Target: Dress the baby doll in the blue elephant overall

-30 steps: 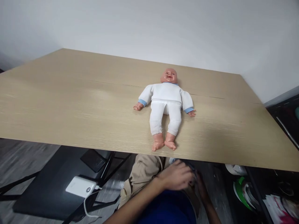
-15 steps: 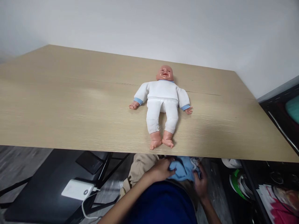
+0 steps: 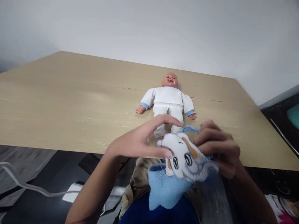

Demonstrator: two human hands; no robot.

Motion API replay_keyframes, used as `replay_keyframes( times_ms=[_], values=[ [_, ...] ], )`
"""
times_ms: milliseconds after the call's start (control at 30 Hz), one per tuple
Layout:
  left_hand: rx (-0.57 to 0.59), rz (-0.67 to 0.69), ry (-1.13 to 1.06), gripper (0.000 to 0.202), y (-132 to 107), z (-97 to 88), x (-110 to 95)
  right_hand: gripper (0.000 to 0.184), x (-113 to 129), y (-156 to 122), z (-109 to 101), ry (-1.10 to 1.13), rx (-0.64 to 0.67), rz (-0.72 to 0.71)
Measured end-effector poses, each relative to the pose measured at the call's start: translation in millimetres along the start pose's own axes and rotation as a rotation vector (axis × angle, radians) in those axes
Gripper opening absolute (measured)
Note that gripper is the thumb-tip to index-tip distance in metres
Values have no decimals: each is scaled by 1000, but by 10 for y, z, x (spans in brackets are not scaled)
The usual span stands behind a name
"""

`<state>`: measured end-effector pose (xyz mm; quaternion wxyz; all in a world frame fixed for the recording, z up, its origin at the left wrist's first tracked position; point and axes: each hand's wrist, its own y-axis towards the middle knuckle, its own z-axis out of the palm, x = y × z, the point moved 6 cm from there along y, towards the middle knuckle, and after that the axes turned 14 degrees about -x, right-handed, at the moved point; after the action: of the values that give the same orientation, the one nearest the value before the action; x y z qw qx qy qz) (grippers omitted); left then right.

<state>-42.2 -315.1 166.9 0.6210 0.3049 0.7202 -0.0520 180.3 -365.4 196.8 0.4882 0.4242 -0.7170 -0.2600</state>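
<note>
Both hands raised in front of the near edge of the worktop point(image 3: 70, 102), a small blue-and-white cloth item point(image 3: 179, 168) held between them. Item is terry-like, pale blue, with a white cartoon animal face sewn on: big eyes, orange markings. A thin blue loop shows at its top. It hangs in the air, not resting on the worktop, partly over the person's lap.

Left hand point(image 3: 140, 140): fingers point(image 3: 163, 119) mostly extended and spread, only the thumb and fingertips touching the item's left edge. Loose pinch, not a full grasp.

Right hand point(image 3: 217, 149): fingers curled tight around the item's right side, knuckles toward the camera. Firm hold.

Doll point(image 3: 168, 102) lies on its back on the worktop, toward the right half, head pointing to the far edge, feet toward the near edge. White suit with blue cuffs, arms out to the sides. Lower legs hidden behind the left hand and the cloth item.

Below the worktop, at left: a white box point(image 3: 72, 196) and a white cable point(image 3: 28, 186), blurred. Wall behind is plain and pale.
</note>
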Motion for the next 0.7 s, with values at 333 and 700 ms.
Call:
replay_keyframes(
  times_ms=[333, 700],
  values=[
    [-157, 12, -82, 22, 774, -470, -237, 46, -836, 624, -169, 167, 264, 258],
    [-248, 424, 85, 19, 1229, -509, -637, 89, -1258, 1018, -147, 84, 178, 441]
  ],
)
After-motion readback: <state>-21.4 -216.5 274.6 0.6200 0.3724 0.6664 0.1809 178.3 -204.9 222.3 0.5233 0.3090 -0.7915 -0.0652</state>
